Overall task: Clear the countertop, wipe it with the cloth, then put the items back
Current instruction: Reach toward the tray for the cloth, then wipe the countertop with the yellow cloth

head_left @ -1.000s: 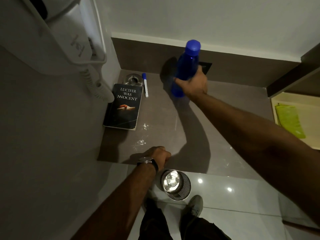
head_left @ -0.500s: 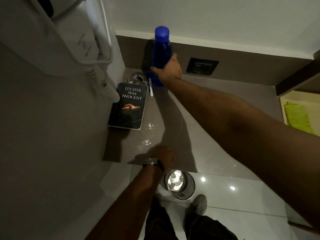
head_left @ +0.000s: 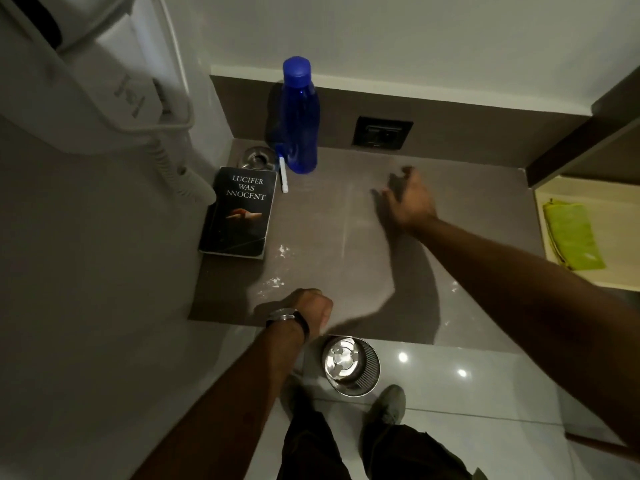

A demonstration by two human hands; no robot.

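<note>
The tall blue plastic bottle [head_left: 300,116] now stands released on the grey counter [head_left: 467,202]; the right hand [head_left: 410,202] withdraws, fingers [head_left: 401,173] apart and empty, and the left hand [head_left: 306,308] stays fisted at the edge; items look returned.

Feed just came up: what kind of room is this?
Likely a hotel room's vanity corner: a wall-mounted hair dryer with coiled cord, a small stone countertop with a socket, and a metal bin below.

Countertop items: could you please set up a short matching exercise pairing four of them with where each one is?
Things:
1. bottle
2. book
3. cloth
4. right hand

Places:
A. lying flat by the left wall
B. open above the bare middle of the countertop
C. standing upright at the back wall
D. on the pale shelf to the right

Pairs: 1-C, 2-A, 3-D, 4-B
</note>
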